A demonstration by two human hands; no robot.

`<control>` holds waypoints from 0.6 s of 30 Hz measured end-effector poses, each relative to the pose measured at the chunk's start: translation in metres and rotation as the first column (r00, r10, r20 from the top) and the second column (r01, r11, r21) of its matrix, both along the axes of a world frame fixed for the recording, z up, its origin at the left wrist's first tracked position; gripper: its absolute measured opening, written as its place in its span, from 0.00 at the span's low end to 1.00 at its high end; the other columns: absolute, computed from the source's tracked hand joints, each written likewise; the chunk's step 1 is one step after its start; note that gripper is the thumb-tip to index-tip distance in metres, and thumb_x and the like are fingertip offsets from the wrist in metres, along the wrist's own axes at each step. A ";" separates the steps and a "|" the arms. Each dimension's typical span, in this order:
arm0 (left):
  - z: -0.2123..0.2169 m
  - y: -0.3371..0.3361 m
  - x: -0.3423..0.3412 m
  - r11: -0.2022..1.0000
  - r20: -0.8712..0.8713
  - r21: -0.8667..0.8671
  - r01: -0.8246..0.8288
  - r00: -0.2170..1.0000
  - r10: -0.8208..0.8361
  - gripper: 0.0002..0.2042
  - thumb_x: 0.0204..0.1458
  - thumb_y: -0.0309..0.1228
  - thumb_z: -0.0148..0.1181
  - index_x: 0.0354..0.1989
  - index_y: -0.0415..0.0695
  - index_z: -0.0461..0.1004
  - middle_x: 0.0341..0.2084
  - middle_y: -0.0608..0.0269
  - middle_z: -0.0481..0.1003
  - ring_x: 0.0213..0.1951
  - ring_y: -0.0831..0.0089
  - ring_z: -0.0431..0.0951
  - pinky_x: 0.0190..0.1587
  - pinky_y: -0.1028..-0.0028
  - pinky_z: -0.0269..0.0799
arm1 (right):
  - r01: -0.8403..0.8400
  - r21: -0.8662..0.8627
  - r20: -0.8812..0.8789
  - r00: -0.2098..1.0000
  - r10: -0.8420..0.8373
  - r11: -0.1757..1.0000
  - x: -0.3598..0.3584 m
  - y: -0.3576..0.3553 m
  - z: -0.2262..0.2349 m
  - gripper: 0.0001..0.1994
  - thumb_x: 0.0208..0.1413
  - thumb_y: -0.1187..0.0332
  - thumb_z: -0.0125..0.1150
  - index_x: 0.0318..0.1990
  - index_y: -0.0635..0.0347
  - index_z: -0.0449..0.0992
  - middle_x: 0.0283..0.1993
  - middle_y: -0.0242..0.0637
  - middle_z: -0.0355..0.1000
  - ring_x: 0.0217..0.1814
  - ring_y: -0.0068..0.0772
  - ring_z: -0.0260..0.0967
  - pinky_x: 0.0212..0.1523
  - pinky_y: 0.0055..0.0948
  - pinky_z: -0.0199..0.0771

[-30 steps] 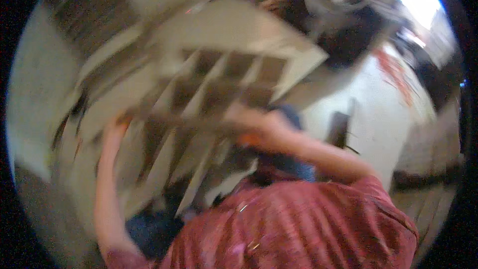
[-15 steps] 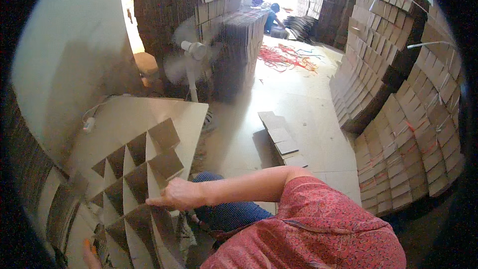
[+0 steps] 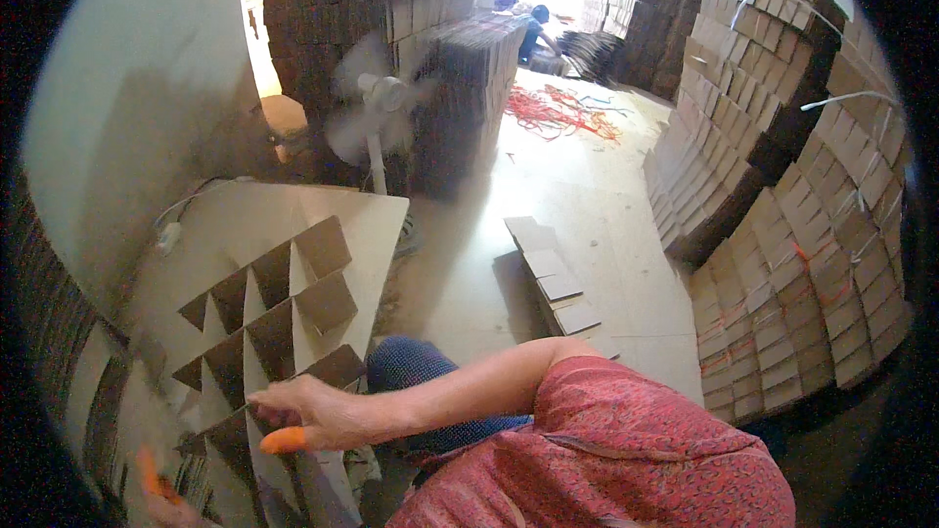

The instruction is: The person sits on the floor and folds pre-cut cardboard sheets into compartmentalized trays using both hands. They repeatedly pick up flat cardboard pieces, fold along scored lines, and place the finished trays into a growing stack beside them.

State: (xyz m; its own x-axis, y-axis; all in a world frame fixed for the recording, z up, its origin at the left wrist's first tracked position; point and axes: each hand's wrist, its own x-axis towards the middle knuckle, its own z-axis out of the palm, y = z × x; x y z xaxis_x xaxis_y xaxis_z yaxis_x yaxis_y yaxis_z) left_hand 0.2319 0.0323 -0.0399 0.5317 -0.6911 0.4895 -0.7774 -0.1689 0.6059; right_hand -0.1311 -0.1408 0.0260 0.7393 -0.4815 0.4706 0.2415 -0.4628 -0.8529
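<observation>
The right hand (image 3: 308,414) reaches across the body from the lower right and lies with loosely spread fingers on the brown corrugated cardboard cell divider (image 3: 269,332), a lattice of interlocked strips forming square pockets. An orange rubber finger cot (image 3: 286,440) covers 1 fingertip of this hand; the hand presses on the upper edges of the strips rather than closing round any of them. The left hand (image 3: 161,499) shows only at the bottom edge, lower left, with another orange cot on a finger; it is at the divider's near corner, but whether it grips the cardboard cannot be told.

The divider lies tilted on a large pale flat cardboard sheet (image 3: 362,225) at the person's left, its far pockets open and standing, the near ones partly hidden under the right forearm. A blue dotted trouser knee (image 3: 416,367) sits just beside the divider, below the red patterned sleeve (image 3: 626,440).

On the concrete floor (image 3: 548,176) a small pile of flat cardboard strips (image 3: 558,279) lies to the right of the sheet. A white standing fan (image 3: 377,112) is beyond the sheet, before tall stacks of bundled cardboard (image 3: 782,186). Orange strapping scraps (image 3: 558,108) litter the floor farther back, near 2 seated people (image 3: 533,24).
</observation>
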 end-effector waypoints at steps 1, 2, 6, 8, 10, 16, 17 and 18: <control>0.011 0.011 -0.036 0.996 0.039 -0.027 0.080 0.996 -0.079 0.17 0.52 0.29 0.53 0.51 0.39 0.70 0.50 0.49 0.70 0.52 0.56 0.70 0.51 0.62 0.69 | -0.132 0.314 -0.017 0.989 0.145 0.940 0.012 0.011 -0.001 0.24 0.52 0.62 0.64 0.50 0.71 0.67 0.36 0.37 0.71 0.35 0.21 0.64 0.33 0.28 0.69; 0.015 0.020 -0.070 0.982 0.076 -0.027 0.188 0.980 -0.185 0.16 0.51 0.27 0.55 0.50 0.39 0.71 0.49 0.49 0.70 0.52 0.57 0.70 0.51 0.62 0.70 | -0.166 0.412 0.006 0.984 0.180 0.896 0.021 0.017 0.003 0.21 0.52 0.61 0.63 0.47 0.69 0.69 0.35 0.33 0.71 0.35 0.19 0.64 0.32 0.26 0.69; 0.092 0.002 -0.202 0.822 0.478 0.249 0.513 0.673 -0.565 0.17 0.43 0.26 0.62 0.44 0.36 0.75 0.45 0.50 0.74 0.48 0.51 0.74 0.50 0.61 0.71 | 0.157 0.421 -0.336 0.942 -0.008 0.893 -0.002 0.023 0.010 0.13 0.55 0.61 0.58 0.33 0.64 0.76 0.28 0.29 0.73 0.30 0.19 0.64 0.28 0.26 0.67; 0.087 -0.001 -0.178 0.898 0.509 0.117 0.425 0.750 -0.422 0.22 0.47 0.25 0.61 0.53 0.40 0.68 0.49 0.51 0.72 0.50 0.58 0.73 0.52 0.66 0.68 | 0.224 0.355 -0.234 0.961 -0.146 0.908 -0.027 0.023 0.033 0.10 0.55 0.65 0.57 0.35 0.64 0.77 0.31 0.31 0.74 0.33 0.22 0.69 0.31 0.27 0.71; 0.096 0.001 -0.149 0.971 0.372 -0.107 0.213 0.914 -0.160 0.28 0.47 0.25 0.62 0.59 0.41 0.62 0.51 0.51 0.71 0.47 0.65 0.73 0.47 0.71 0.70 | 0.239 0.340 -0.114 0.971 -0.212 0.910 -0.041 0.024 0.058 0.08 0.54 0.70 0.56 0.37 0.63 0.77 0.34 0.34 0.76 0.35 0.26 0.73 0.34 0.28 0.75; 0.101 0.042 -0.051 0.983 -0.273 -0.173 -0.059 0.962 0.009 0.26 0.51 0.21 0.59 0.60 0.40 0.60 0.44 0.57 0.73 0.40 0.78 0.73 0.39 0.77 0.73 | 0.216 0.068 -0.079 0.974 -0.211 0.974 -0.046 0.058 0.066 0.08 0.54 0.73 0.58 0.42 0.62 0.76 0.38 0.30 0.76 0.38 0.22 0.71 0.40 0.24 0.72; 0.089 0.048 -0.043 0.972 -0.324 -0.229 -0.043 0.946 -0.034 0.26 0.51 0.20 0.58 0.60 0.40 0.60 0.44 0.57 0.73 0.40 0.78 0.73 0.40 0.77 0.73 | 0.198 0.066 -0.080 0.978 -0.193 0.978 -0.041 0.065 0.060 0.08 0.54 0.73 0.59 0.41 0.62 0.76 0.37 0.30 0.76 0.37 0.21 0.70 0.40 0.24 0.72; 0.084 0.040 -0.047 0.958 -0.366 -0.283 -0.036 0.928 -0.074 0.26 0.52 0.20 0.57 0.60 0.39 0.60 0.44 0.58 0.73 0.41 0.78 0.73 0.41 0.77 0.73 | 0.174 0.066 -0.078 0.983 -0.168 0.983 -0.043 0.056 0.058 0.08 0.54 0.73 0.59 0.41 0.62 0.76 0.37 0.29 0.76 0.37 0.20 0.70 0.39 0.24 0.72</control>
State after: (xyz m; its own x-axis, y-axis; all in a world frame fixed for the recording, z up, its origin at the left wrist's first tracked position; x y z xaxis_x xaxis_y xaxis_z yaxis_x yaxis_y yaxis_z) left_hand 0.1848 0.0727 0.0439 0.6997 -0.5664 0.4354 -0.4904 0.0625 0.8693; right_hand -0.1745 -0.0844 0.0844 0.6736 -0.6346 0.3788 0.1014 -0.4284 -0.8979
